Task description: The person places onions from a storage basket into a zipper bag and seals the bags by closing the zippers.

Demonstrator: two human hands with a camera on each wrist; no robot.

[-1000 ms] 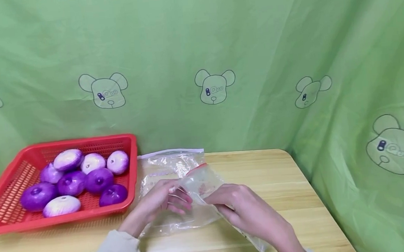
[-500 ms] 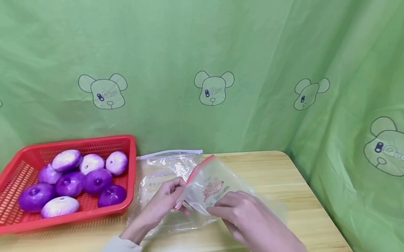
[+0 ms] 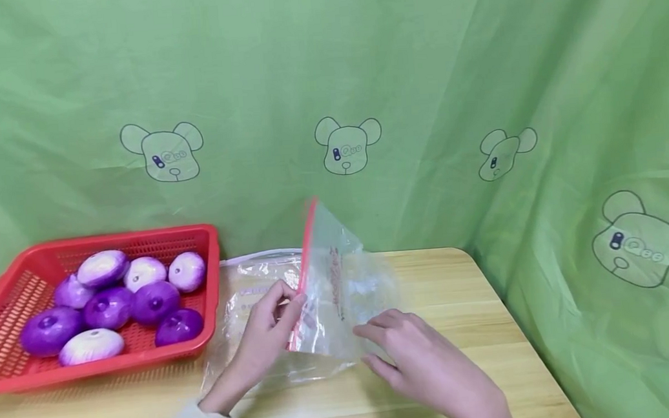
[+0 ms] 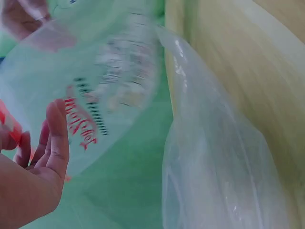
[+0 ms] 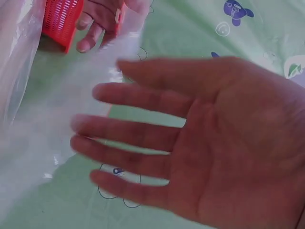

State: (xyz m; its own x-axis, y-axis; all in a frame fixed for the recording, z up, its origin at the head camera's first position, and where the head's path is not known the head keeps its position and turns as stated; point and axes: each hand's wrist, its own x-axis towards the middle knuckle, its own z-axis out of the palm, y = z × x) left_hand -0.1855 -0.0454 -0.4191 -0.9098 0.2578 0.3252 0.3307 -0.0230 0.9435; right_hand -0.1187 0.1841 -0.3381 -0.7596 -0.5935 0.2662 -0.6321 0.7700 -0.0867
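Observation:
A clear zip bag (image 3: pixel 326 307) with a red zip strip and red print stands upright above the table. My left hand (image 3: pixel 267 333) pinches it at the red strip, thumb in front; in the left wrist view part of this grip lies at the frame edge. My right hand (image 3: pixel 423 361) is just right of the bag. Its fingers (image 5: pixel 138 133) are spread and nearly straight in the right wrist view, with nothing held. Whether they touch the plastic is not clear. A second clear bag (image 3: pixel 248 306) with a pale zip strip lies flat behind the left hand, partly covered.
To the left, a red plastic basket (image 3: pixel 216 282) holds several purple and white onions (image 3: pixel 108 308). The wooden table (image 3: pixel 463 297) meets a green curtain (image 3: pixel 427 196) at the back and right side.
The red-edged bag has swung from slanting across the table to upright, its strip now rising steeply. My left hand has taken hold at the strip; my right hand's fingers have let go and opened.

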